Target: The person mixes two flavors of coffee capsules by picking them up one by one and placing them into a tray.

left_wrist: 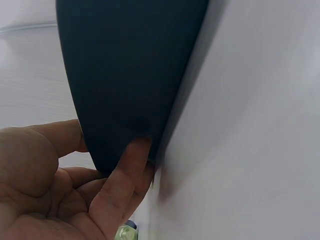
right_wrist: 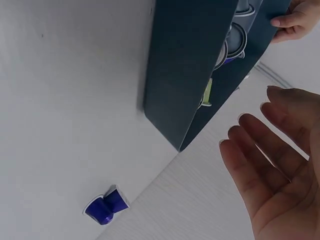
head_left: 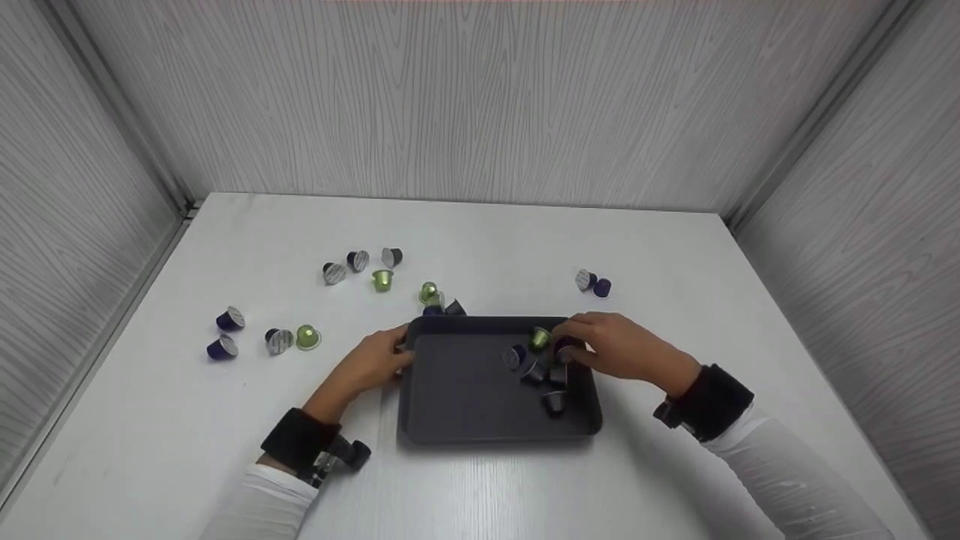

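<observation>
A dark grey tray (head_left: 465, 390) lies on the white table with several coffee capsules in its right half, among them a green capsule (head_left: 539, 338) and a dark capsule (head_left: 554, 403). My left hand (head_left: 371, 361) grips the tray's left wall near the far corner; in the left wrist view its fingers press the outer side. Over the tray's right edge is my right hand (head_left: 619, 346), close to a purple capsule (head_left: 565, 346). In the right wrist view, that hand's fingers (right_wrist: 250, 182) are loosely bent, and nothing shows between them and the thumb.
Two capsules (head_left: 602, 287) lie beyond the tray at the right. Several more are scattered at the left, including a green capsule (head_left: 307, 337) and a blue capsule (head_left: 222, 347). A few sit against the tray's far wall, like the dark capsule (head_left: 454, 307). Pale panels (head_left: 480, 105) enclose the table.
</observation>
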`<action>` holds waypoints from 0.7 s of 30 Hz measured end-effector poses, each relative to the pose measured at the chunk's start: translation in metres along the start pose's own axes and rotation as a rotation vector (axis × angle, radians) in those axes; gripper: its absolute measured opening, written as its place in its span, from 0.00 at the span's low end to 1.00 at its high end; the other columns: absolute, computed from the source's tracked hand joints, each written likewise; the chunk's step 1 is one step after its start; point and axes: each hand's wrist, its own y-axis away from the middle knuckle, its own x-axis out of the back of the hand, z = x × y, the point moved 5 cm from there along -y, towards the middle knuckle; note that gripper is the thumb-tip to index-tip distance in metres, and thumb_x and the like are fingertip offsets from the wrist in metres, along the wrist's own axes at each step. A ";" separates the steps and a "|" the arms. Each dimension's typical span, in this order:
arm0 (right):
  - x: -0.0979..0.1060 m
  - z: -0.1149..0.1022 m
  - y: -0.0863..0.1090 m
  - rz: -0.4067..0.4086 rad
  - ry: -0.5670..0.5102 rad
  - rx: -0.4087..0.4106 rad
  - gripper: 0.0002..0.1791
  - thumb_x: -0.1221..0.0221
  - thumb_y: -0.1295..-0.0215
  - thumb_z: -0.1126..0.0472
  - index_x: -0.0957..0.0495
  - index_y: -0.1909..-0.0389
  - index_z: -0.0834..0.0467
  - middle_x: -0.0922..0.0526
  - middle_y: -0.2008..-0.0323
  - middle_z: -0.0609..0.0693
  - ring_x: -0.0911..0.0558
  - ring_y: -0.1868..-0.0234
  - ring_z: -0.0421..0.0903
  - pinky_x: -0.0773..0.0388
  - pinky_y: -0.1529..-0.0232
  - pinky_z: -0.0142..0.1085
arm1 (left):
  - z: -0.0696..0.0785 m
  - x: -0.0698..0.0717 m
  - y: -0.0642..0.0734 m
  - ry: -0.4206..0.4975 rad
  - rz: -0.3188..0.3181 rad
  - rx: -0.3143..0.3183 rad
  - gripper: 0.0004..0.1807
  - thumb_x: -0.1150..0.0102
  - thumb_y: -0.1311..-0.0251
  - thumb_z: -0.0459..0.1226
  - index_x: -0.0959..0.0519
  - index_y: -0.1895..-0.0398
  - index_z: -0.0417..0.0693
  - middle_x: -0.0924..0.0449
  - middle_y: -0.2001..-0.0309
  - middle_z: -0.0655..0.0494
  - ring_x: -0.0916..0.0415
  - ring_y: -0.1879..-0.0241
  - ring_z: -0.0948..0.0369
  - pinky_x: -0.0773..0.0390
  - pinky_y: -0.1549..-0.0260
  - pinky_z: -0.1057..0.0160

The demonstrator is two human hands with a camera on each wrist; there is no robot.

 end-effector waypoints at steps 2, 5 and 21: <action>0.002 0.007 -0.001 0.009 0.012 -0.021 0.15 0.38 0.34 0.62 0.21 0.47 0.57 0.18 0.55 0.50 0.18 0.56 0.46 0.20 0.58 0.41 | 0.000 0.000 0.000 -0.004 0.003 -0.004 0.29 0.47 0.34 0.34 0.35 0.29 0.39 0.25 0.41 0.39 0.22 0.49 0.49 0.21 0.54 0.53; 0.003 0.016 -0.003 0.017 0.035 -0.050 0.17 0.39 0.33 0.59 0.22 0.45 0.57 0.18 0.51 0.50 0.19 0.51 0.47 0.21 0.52 0.43 | 0.000 0.000 0.001 0.004 -0.004 -0.002 0.29 0.47 0.34 0.34 0.36 0.29 0.39 0.26 0.40 0.39 0.23 0.47 0.48 0.20 0.53 0.52; 0.006 0.067 -0.014 0.073 0.019 -0.297 0.31 0.42 0.30 0.47 0.30 0.34 0.61 0.25 0.39 0.61 0.29 0.36 0.59 0.33 0.37 0.54 | 0.000 0.000 0.002 0.040 -0.003 -0.004 0.28 0.47 0.34 0.35 0.34 0.30 0.39 0.25 0.40 0.39 0.22 0.51 0.51 0.18 0.59 0.56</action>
